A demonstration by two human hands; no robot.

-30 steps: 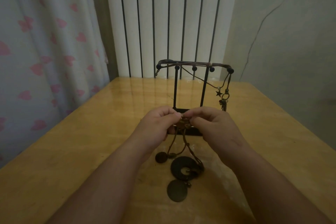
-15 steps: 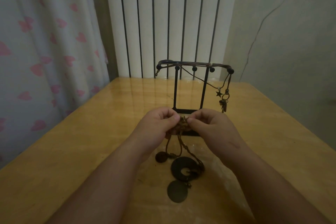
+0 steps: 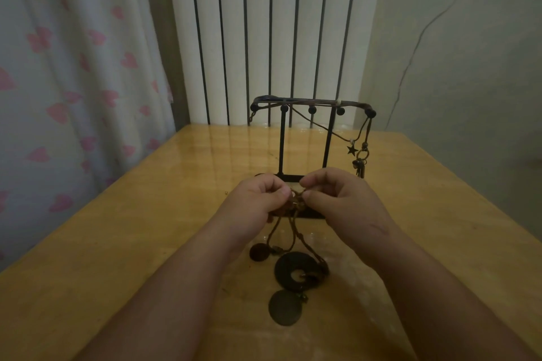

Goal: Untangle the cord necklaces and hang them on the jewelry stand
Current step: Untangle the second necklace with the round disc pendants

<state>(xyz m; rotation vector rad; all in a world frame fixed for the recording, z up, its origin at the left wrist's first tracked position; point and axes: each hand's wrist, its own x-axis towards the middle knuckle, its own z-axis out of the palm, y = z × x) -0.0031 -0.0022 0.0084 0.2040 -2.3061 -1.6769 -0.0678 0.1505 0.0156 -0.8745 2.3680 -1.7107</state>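
Note:
My left hand (image 3: 258, 202) and my right hand (image 3: 337, 199) are raised side by side just in front of the black jewelry stand (image 3: 305, 132), both pinching a knot of brown cord necklaces (image 3: 297, 202). The cords hang down to the table, ending in a dark ring pendant (image 3: 293, 272), a flat round disc (image 3: 284, 308) and a small round bead (image 3: 259, 252). One cord necklace with a star charm (image 3: 352, 150) and a cluster of small charms (image 3: 360, 165) hangs on the stand's right end.
The stand is on a glossy wooden table (image 3: 146, 243) that runs back to a white ribbed radiator (image 3: 264, 38). A curtain with pink hearts (image 3: 73, 67) hangs at the left. A grey wall (image 3: 469, 53) is at the right.
Both hands have lifted the knot slightly and shifted their pinch on it. The pendants on the table have barely moved.

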